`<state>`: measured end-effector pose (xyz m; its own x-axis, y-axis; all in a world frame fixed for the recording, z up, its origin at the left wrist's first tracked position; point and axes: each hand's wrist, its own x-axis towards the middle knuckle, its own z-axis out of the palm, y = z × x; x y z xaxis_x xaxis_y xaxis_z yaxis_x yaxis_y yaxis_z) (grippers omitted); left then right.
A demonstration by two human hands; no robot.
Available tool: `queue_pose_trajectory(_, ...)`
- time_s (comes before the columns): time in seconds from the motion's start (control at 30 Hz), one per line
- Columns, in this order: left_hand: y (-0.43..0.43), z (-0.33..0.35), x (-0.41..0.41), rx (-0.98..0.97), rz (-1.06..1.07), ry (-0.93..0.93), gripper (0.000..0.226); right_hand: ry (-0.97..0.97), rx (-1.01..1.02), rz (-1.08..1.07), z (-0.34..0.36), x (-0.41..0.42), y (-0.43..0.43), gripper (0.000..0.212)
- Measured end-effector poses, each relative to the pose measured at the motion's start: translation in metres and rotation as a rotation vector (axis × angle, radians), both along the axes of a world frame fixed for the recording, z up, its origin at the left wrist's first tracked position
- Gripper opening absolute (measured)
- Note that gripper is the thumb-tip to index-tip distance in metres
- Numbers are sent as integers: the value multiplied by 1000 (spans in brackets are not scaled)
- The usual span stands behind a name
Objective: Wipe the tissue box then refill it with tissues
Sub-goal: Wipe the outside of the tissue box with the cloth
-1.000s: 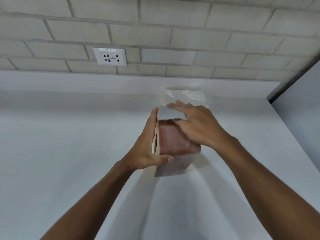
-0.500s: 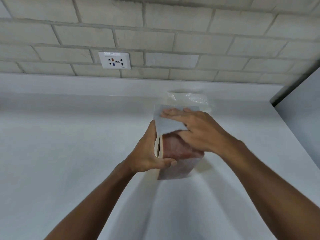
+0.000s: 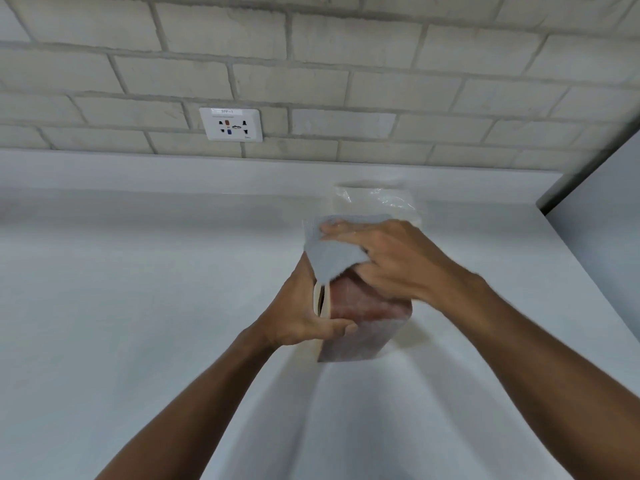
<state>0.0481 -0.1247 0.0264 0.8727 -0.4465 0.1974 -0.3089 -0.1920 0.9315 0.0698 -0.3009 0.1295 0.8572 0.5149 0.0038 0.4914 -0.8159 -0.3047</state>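
A reddish-brown tissue box (image 3: 360, 320) with a pale inner edge stands tilted on end above the white counter (image 3: 138, 306). My left hand (image 3: 304, 313) grips its left side, thumb curled over the front face. My right hand (image 3: 391, 261) holds a light grey-blue wipe (image 3: 329, 258) against the top of the box, fingers bent over the cloth. The box's upper end is hidden under the wipe and my right hand.
A clear plastic pack of tissues (image 3: 377, 202) lies on the counter just behind the box. A wall socket (image 3: 231, 124) sits in the brick wall above the counter's back ledge. A grey panel (image 3: 602, 216) borders the counter at the right.
My right hand has drawn the wipe up the box's face to its top end, and the cloth now bunches over the upper edge. My left hand keeps its grip.
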Motion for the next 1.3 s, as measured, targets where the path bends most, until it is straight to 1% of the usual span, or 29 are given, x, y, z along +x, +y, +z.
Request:
queue_pose_trajectory(0.07,-1,3,0,3,1,-9,109,-3,28,-71,5,11,3,51)
queue_pose_trajectory(0.13,0,4,0,25,-12,-29,104,-14,54,-90,4,15,9,43)
queue_pose_trajectory(0.2,1,3,0,22,-26,-24,106,-31,61,-71,2,1,7,45)
queue_pose_trajectory(0.3,1,-2,0,15,-23,-17,118,-6,69,-30,-2,-11,-2,52)
queue_pose_trajectory(0.4,0,1,2,48,-22,-23,111,4,47,-130,-4,12,1,45)
queue_pose_trajectory(0.47,0,1,1,55,-29,-35,110,-7,28,-132,-5,16,2,44)
queue_pose_trajectory(0.63,-1,-6,3,74,-33,-8,111,6,35,44,-6,-17,-13,57)
queue_pose_trajectory(0.67,0,-6,3,74,-33,-17,113,11,54,30,-5,-17,-14,57)
queue_pose_trajectory(0.73,0,-1,3,58,-23,-24,122,-7,95,-69,-5,-8,-14,54)
queue_pose_trajectory(0.8,0,2,2,43,-20,-22,130,-24,79,-152,-7,0,-11,48)
queue_pose_trajectory(0.87,-1,3,-1,36,-24,-25,129,-10,84,-114,-10,-6,-12,48)
queue_pose_trajectory(0.93,-2,3,-2,25,-24,-41,122,-11,115,-38,-15,-15,-23,54)
queue_pose_trajectory(0.97,-2,3,-2,20,-29,-51,120,-13,138,-63,-15,-14,-32,53)
queue_pose_trajectory(1.03,-2,4,-3,0,-44,-59,116,24,231,-223,-14,-8,-46,44)
queue_pose_trajectory(1.07,-3,5,-3,-10,-53,-55,114,44,245,-274,-15,-8,-50,43)
queue_pose_trajectory(1.1,-4,8,-4,-20,-62,-47,114,42,227,-250,-17,-12,-49,45)
queue_pose_trajectory(1.17,-6,10,-4,-32,-83,-53,113,27,168,-96,-20,-25,-44,58)
queue_pose_trajectory(1.2,-7,10,-4,-46,-103,-60,114,38,186,-58,-23,-29,-47,60)
queue_pose_trajectory(1.23,-8,9,-4,-58,-107,-49,116,59,228,-86,-23,-30,-52,59)
queue_pose_trajectory(1.3,-6,8,-1,-63,-67,4,125,70,347,-208,-22,-21,-59,52)
